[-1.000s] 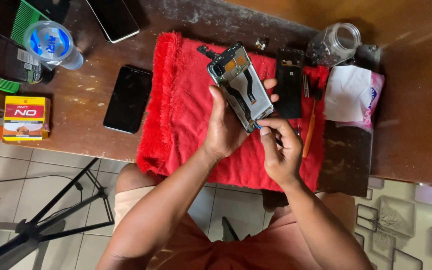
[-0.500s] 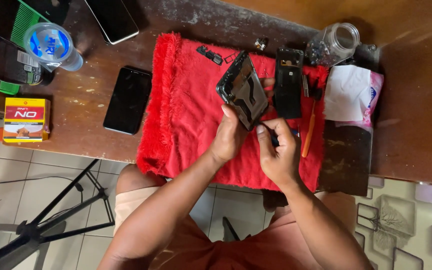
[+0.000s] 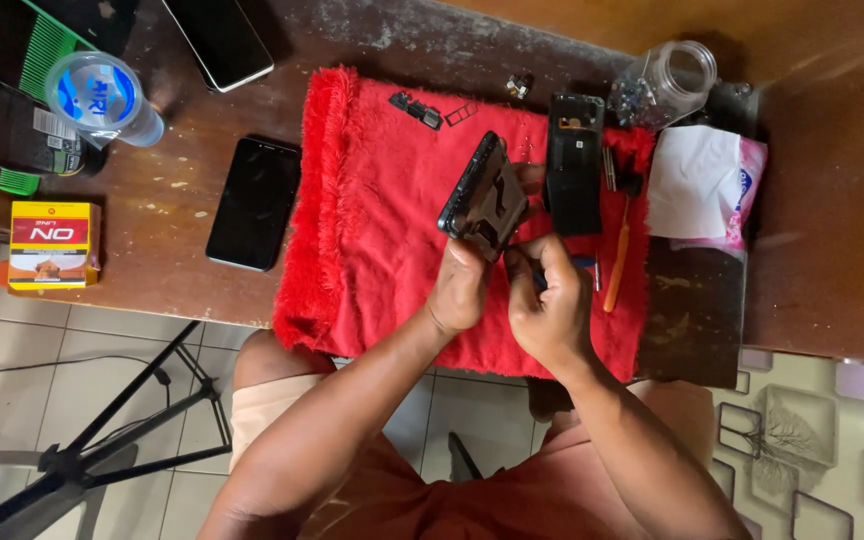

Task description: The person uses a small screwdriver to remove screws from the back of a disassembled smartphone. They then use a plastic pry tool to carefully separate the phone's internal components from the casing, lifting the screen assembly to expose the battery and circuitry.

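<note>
Black phone frame (image 3: 482, 195) above both hands

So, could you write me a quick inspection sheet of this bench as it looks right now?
Surface: worn wooden table with a red fringed cloth as work mat.
Job's things: opened phone body, tilted on edge above the cloth; black back cover beside it.
Clutter: black phone, orange-handled tool, glass jar, tissue pack, water cup, yellow box, small parts.
Hands: left hand grips the phone body; right hand works at its lower end with a blue-tipped tool, mostly hidden.
Cables: nothing seen.
Surroundings: tiled floor, black tripod.
</note>
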